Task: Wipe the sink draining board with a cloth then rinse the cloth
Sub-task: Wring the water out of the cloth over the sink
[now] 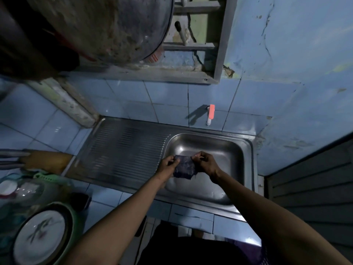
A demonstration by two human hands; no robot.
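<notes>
1. The cloth hangs over the sink basin, stretched between both hands; long axis runs 9 to 3 o'clock.
2. Left hand fingers pinch its left top corner, right hand fingers pinch the right one.
3. Draining board lies at 9 o'clock from the cloth, so left hand is nearer; tap at 12-1 o'clock.
4. No readable writing.

Both forearms are bare with no sleeves in view, and a dark garment covers the torso below.
</notes>
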